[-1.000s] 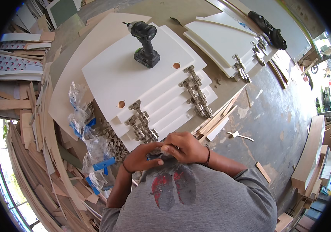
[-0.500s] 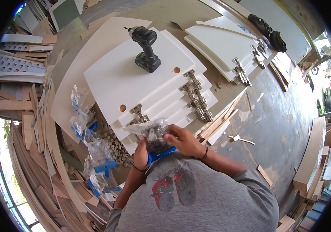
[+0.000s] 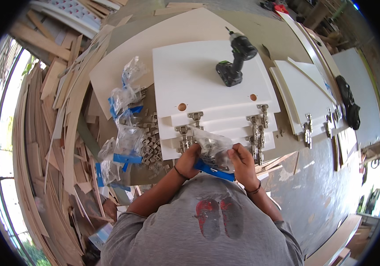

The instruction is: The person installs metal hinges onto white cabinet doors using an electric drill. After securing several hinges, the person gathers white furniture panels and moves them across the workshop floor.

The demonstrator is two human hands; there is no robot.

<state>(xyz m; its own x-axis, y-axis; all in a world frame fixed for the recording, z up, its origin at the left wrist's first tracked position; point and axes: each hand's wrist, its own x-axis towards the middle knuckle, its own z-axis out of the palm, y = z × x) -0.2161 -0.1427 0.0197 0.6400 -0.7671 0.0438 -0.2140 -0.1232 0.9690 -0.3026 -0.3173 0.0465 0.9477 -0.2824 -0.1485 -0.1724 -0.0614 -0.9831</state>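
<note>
Close to my body, a clear plastic bag with a blue header strip and metal hardware inside is held between both hands. My left hand is closed round its left side, and my right hand pinches its right edge. Just beyond lies a stack of white panels, stepped toward me, with metal cabinet hinges fixed along the near edges. The top panel has two round holes. On it stands a black cordless drill, its bit pointing up and away.
Left of the stack are several crumpled clear bags with blue strips and a heap of small metal parts. Wood offcuts crowd the far left. More white panels with hinges lie right, beside a black bag-like object.
My view has turned, so the panels and drill appear farther right. Both hands keep hold of the bag, which now tilts with its blue strip toward my body.
</note>
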